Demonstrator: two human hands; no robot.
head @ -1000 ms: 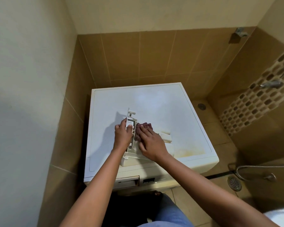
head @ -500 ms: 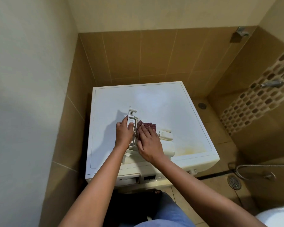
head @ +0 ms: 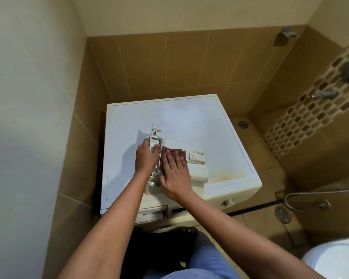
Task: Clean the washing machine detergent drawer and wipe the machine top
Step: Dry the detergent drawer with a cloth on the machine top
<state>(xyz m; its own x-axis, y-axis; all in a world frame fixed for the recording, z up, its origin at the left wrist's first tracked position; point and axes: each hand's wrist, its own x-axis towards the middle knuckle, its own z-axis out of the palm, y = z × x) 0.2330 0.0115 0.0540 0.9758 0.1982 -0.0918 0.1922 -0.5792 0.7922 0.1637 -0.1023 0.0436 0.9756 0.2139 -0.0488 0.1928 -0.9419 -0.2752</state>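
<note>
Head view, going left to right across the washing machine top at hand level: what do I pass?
left hand → raised side wall of the detergent drawer → dark red cloth → small white plastic piece → yellowish stain. The right hand is left out because it lies over the cloth.

Machine top [head: 189, 121] carries detergent drawer [head: 198, 173]; insert [head: 195, 157] beside.

tan tiles [head: 185, 63] cover the lower walls under cream plaster [head: 28, 97]; a mosaic strip [head: 302, 125] runs down the right wall. a round drain [head: 282, 214] sits in the tiled floor [head: 258, 220].
</note>
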